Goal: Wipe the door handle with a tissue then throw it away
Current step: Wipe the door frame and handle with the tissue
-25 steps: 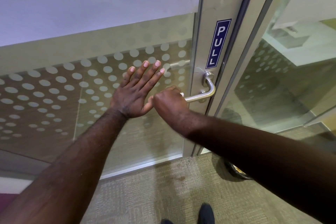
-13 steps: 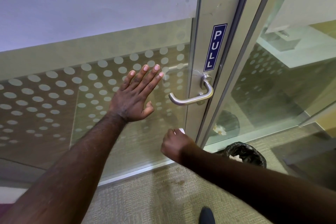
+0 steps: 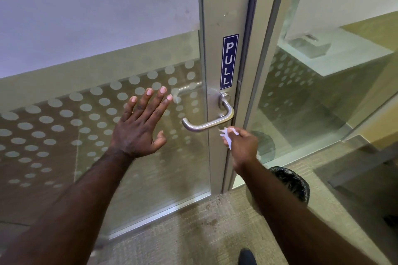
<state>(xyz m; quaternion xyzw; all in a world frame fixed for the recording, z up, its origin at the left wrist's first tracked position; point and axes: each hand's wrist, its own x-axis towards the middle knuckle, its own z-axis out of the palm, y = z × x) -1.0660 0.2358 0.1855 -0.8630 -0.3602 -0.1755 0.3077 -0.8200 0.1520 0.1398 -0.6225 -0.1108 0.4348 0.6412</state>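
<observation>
Left hand (image 3: 137, 127) lies spread flat on the glass (image 3: 64, 135). Handle (image 3: 207, 121) sits bare; just under it, right hand (image 3: 242, 146) pinches the crumpled tissue (image 3: 227, 135). Loosely held, it could miss the bin (image 3: 293, 183).

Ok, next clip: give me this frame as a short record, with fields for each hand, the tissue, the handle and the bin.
left hand: open, fingers spread, flat toward the dotted glass door
right hand: closed on the tissue, just below the handle's right end
tissue: white, crumpled, poking out of the fingers; contact with the handle unclear
door handle: metal lever, horizontal, under the PULL sign
bin: black-lined, on the carpet right of the door, partly hidden by the right forearm
</observation>
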